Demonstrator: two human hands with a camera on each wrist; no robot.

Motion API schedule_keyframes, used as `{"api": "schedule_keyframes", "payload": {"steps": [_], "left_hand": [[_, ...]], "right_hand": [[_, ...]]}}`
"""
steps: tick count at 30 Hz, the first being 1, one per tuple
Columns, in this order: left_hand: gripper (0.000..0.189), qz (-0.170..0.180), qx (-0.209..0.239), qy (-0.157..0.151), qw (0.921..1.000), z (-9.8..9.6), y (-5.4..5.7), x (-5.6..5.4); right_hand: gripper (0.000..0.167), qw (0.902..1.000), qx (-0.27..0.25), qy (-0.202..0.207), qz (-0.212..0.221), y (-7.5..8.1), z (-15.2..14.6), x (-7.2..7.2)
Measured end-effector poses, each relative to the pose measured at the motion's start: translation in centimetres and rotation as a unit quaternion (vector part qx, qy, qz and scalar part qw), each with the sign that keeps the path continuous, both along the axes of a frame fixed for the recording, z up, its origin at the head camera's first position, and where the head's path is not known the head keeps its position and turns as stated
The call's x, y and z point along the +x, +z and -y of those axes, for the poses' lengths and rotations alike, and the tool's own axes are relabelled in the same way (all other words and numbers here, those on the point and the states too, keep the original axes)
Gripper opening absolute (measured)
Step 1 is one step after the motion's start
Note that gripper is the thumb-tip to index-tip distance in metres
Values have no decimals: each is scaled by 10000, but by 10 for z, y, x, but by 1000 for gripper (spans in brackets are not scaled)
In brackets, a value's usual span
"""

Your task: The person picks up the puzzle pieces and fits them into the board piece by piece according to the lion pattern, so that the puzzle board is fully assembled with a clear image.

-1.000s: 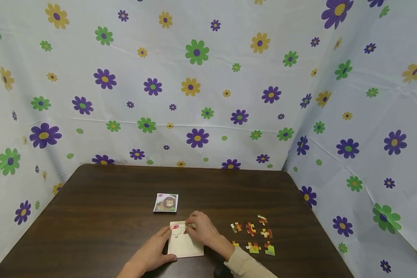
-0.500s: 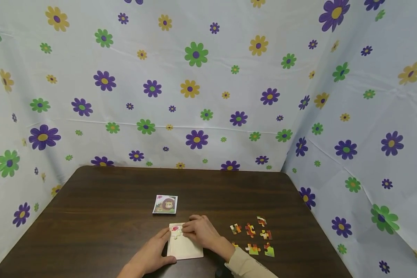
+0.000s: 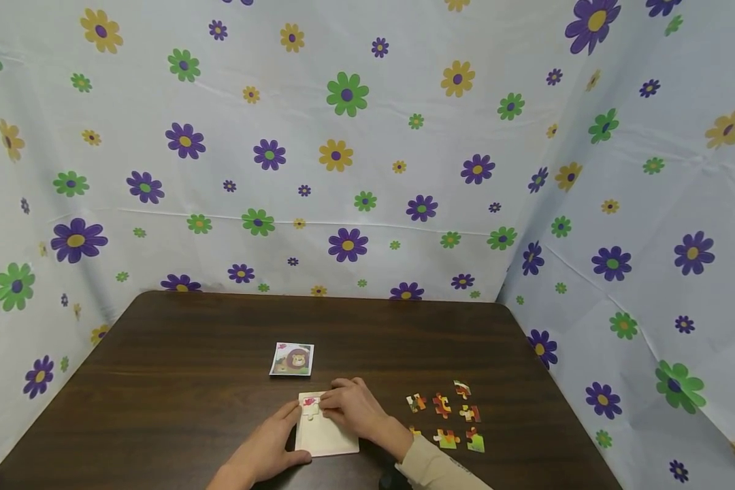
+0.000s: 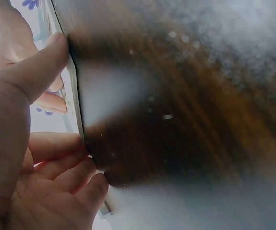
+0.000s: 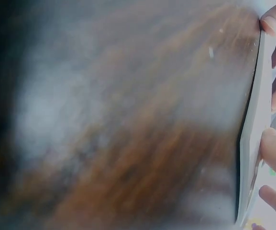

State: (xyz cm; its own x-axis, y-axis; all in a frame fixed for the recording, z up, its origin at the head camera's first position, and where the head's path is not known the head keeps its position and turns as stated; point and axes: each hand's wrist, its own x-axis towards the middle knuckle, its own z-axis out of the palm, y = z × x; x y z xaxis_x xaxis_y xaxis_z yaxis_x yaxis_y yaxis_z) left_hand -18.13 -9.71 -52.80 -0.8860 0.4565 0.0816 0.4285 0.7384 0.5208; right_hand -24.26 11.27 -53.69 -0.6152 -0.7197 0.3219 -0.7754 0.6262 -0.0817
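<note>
In the head view a pale square puzzle board (image 3: 327,439) lies flat near the table's front. One puzzle piece (image 3: 309,403) with a pink picture sits in its upper left corner. My left hand (image 3: 265,442) grips the board, fingers along the left edge and thumb at the near edge; its thumb (image 4: 49,64) and curled fingertips show against the board edge in the left wrist view. My right hand (image 3: 356,410) bends over the board's upper right, pinching a puzzle piece mostly hidden under its fingertips. In the right wrist view its thumb (image 5: 275,148) touches the board's top.
Several loose puzzle pieces (image 3: 442,405) lie spread on the dark wooden table (image 3: 190,381), right of the right hand. A lion picture card (image 3: 292,359) lies beyond the board. A dark object (image 3: 393,478) sits beside the right sleeve.
My right fingertips have settled lower onto the board's upper area, covering the puzzle piece partly seen under them before. My left hand keeps its place on the board.
</note>
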Motion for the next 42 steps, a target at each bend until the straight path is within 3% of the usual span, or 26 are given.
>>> {"api": "schedule_keyframes", "payload": {"steps": [9,17,23,34,42], "left_hand": [[80,-120,88,-12,9999,1,-2,0],[79,-141,31,-36,9999,1,-1,0],[78,-174,22,-45,9998,1,1,0],[78,-195,64,-6,9998,0,5,-2],[78,-243,60,2,9997,0,3,0]], "right_hand": [[16,9999,-86,-27,53,-2,1,0],[14,9998,-68,40,-160,-2,3,1],[15,9999,-95,110,-26,0,3,1],[14,9999,-21,-80,-106,2,2,-1],[12,9973,-558,304,371,0,2,-2]]}}
